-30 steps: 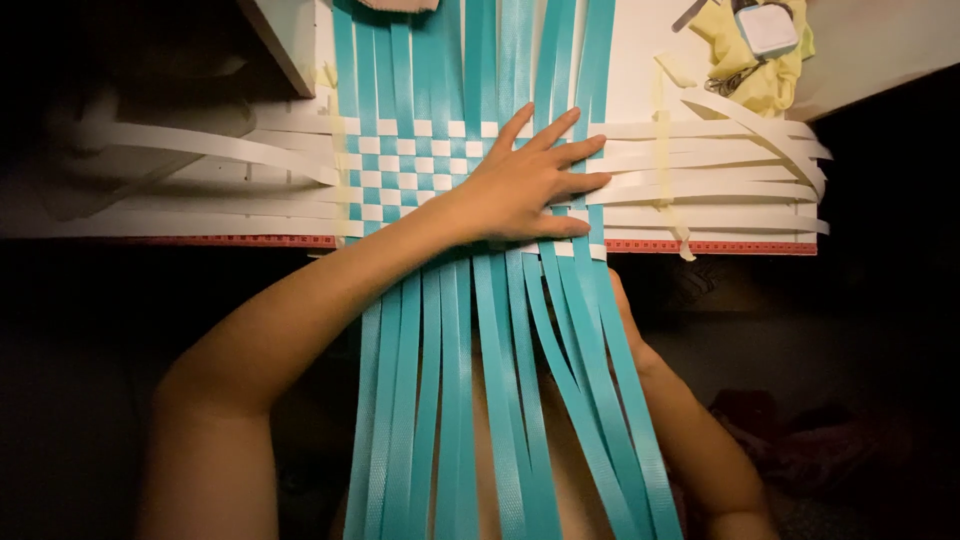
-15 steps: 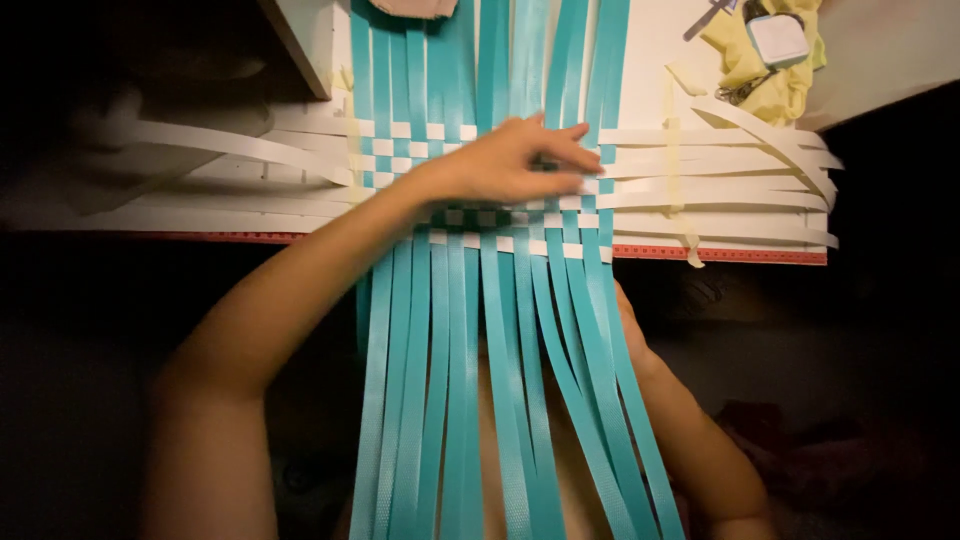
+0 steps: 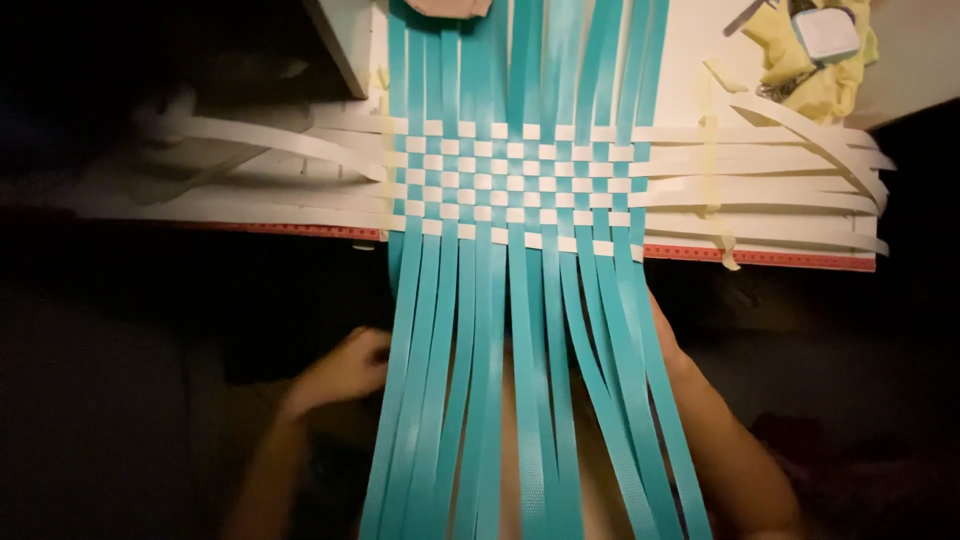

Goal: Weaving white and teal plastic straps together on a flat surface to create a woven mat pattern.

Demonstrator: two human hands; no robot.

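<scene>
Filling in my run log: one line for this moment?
left hand: beside hanging teal plastic strips | right hand: hidden | teal-and-white checkered woven patch: on table

Lit white tabletop (image 3: 690, 60) with red front edge, dark surroundings below

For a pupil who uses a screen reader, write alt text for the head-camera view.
A checkered mat of teal strips woven through white strips lies on a pale table, the teal ends hanging over its red-trimmed edge. In the dark below, the left hand sits beside the hanging strips; the right hand is hidden behind them.
</scene>
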